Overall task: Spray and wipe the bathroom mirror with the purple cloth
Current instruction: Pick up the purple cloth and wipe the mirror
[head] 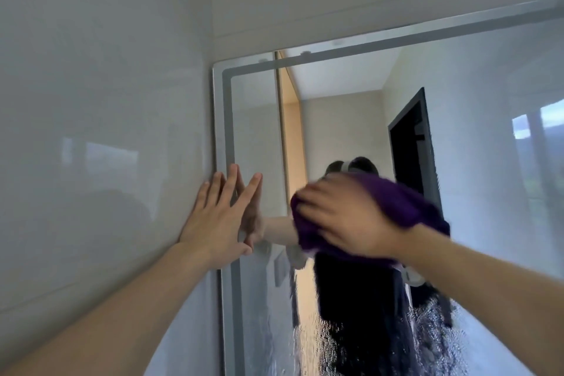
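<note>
- Head view puts the bathroom mirror [473,85] across my centre and right, its pale frosted border running up at about 9 o'clock from the middle and along the top toward 1 o'clock.
- My left hand [218,220] sits at roughly 9 o'clock of centre, fingers straight and spread, pressed flat where the mirror's left edge meets the glossy white wall [100,101]. It holds nothing; its reflection meets it fingertip to fingertip in the glass.
- My right hand [345,217] is near centre, a little toward 4 o'clock, blurred by motion. Its fingers lie spread over the purple cloth [399,204], pushing it against the glass; I cannot tell whether any fingertips curl round the fabric.
- I see the cloth bunched under and beyond that hand, spilling out toward 2 o'clock and hanging below the palm at 6 o'clock.
- Toward 5 and 6 o'clock the lower part of the mirror is covered in wet droplets [351,342] and streaks.
- Reflected in the glass I make out a dark-clothed person, mostly hidden by the cloth, a dark doorway at 2 o'clock and a bright window at 3 o'clock.
</note>
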A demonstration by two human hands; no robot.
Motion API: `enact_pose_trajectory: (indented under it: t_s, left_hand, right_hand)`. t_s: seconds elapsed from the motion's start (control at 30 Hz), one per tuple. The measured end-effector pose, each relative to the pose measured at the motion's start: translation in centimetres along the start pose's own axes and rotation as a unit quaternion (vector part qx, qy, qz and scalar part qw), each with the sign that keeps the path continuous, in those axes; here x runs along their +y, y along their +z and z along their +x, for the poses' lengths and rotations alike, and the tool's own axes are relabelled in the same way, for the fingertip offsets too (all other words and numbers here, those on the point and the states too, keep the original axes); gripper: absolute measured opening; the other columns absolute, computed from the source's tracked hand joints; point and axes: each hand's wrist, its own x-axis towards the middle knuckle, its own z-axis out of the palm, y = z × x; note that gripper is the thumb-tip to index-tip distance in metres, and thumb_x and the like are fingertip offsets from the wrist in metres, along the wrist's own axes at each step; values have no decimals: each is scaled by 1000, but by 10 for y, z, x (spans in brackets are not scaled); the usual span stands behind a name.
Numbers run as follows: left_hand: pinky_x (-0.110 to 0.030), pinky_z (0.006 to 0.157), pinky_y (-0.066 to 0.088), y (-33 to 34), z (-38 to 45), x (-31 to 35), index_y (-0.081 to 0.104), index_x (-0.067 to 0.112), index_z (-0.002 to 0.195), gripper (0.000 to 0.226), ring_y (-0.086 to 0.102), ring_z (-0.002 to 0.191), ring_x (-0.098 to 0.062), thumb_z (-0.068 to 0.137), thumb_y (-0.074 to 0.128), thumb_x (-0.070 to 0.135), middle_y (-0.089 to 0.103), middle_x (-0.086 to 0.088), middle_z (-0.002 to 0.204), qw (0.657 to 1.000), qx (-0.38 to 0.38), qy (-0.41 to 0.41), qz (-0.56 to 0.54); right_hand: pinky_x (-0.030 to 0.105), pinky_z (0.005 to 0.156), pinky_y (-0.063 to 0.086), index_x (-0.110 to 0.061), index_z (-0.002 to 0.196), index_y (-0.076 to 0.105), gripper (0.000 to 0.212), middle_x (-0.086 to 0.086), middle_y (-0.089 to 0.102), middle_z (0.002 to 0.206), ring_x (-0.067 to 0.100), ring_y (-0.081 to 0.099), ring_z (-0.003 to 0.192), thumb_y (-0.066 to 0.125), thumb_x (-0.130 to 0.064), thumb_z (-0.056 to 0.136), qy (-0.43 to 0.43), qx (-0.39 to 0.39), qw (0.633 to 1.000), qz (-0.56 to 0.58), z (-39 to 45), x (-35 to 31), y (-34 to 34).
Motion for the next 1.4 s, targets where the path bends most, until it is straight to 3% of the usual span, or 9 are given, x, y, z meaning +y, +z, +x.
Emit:
enact_pose_trajectory:
  t_s: [0.27,0.47,0.6,0.73,0.83,0.97,1.17,1.27,1.4]
  left_hand:
    - [-49,128,-12,4,1,2,-48,39,144,142,-28,155,-35,79,76,64,-47,-7,158,1000,11,-1,15]
    - [-49,128,-13,-1,-3,3,-46,39,146,141,-28,154,-36,81,78,60,-50,-6,151,1000,-3,2,-4]
    - [-48,127,-15,-5,-2,5,-45,40,146,142,-29,154,-35,79,78,62,-50,-6,153,1000,-2,-2,-8]
    - [-48,127,-14,-6,-1,5,-48,39,144,141,-30,154,-35,80,76,63,-50,-7,154,1000,-8,-3,-2]
    - [-49,127,-13,-4,1,3,-49,39,143,143,-27,155,-36,79,76,64,-48,-9,157,1000,-8,-5,3]
    - [-49,128,-12,-2,1,3,-49,38,143,144,-27,155,-37,78,76,65,-46,-9,158,1000,-5,-4,5]
    - [-59,128,1,-13,0,28,-31,30,157,132,-19,157,-40,83,75,57,-33,-11,167,998,-16,-30,-46]
    - [-67,125,5,-32,2,79,-16,37,159,117,-16,157,-44,85,74,51,-27,-8,170,994,50,48,-89]
    - [-76,118,10,-55,22,161,-19,46,158,121,-22,154,-48,84,77,52,-34,-3,167,980,70,172,-70]
  right_hand:
    - [53,119,26,-9,141,54,47,14,51,151,37,44,141,54,-26,97,405,37,913,-36,17,13,-24]
    - [52,116,27,-14,134,64,56,10,58,147,35,55,135,51,-32,83,179,-106,978,7,-30,-83,4]
    - [50,123,14,-22,138,60,61,2,55,151,29,49,141,53,-35,79,14,-232,973,1,-79,-119,12]
    - [47,125,11,-29,144,52,58,-4,47,157,24,41,147,52,-41,87,-62,-208,976,0,-108,-96,-2]
    - [49,122,17,-27,146,50,66,-1,43,160,25,37,149,57,-44,84,-32,-194,980,17,-119,-61,-15]
    - [51,118,28,-19,141,56,64,8,50,155,34,49,141,62,-38,81,162,-132,978,9,-137,-2,-40]
    - [55,121,24,-6,143,49,59,17,43,156,39,38,144,52,-29,89,480,-38,875,-53,-132,-5,-45]
    - [57,120,24,-5,142,52,61,20,43,157,41,37,145,52,-30,86,434,-63,897,-57,-137,-33,-33]
    - [56,120,23,-13,143,56,64,15,45,158,37,32,148,57,-35,82,156,-153,974,-60,-193,-68,-17]
